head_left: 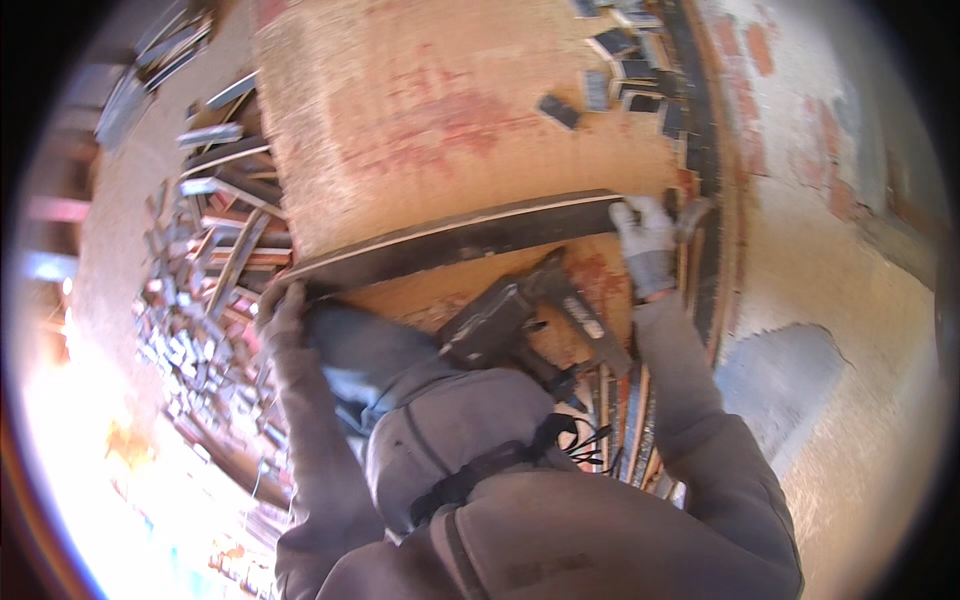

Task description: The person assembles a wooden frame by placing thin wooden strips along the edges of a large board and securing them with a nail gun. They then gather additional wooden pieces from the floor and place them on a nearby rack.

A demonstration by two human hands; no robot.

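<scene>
A long, narrow wooden strip [460, 238] with a dark face and a pale upper edge lies across the plywood table, slightly higher at its right end. My gloved left hand [284, 308] is closed around its left end. At the other end, my right hand [645, 238], in a light grey glove, grips the strip with the fingers curled over it. A black nail gun [490, 322] rests on the table between my arms, just nearer to me than the strip.
The plywood table [400, 120] has reddish stains. Small dark-faced wood blocks [615, 70] lie at its far right corner. A dark rail [708, 180] runs along the right edge, beside a patchy wall. Left of the table, offcuts [220, 240] are heaped. Thin strips [622, 420] lie near my right arm.
</scene>
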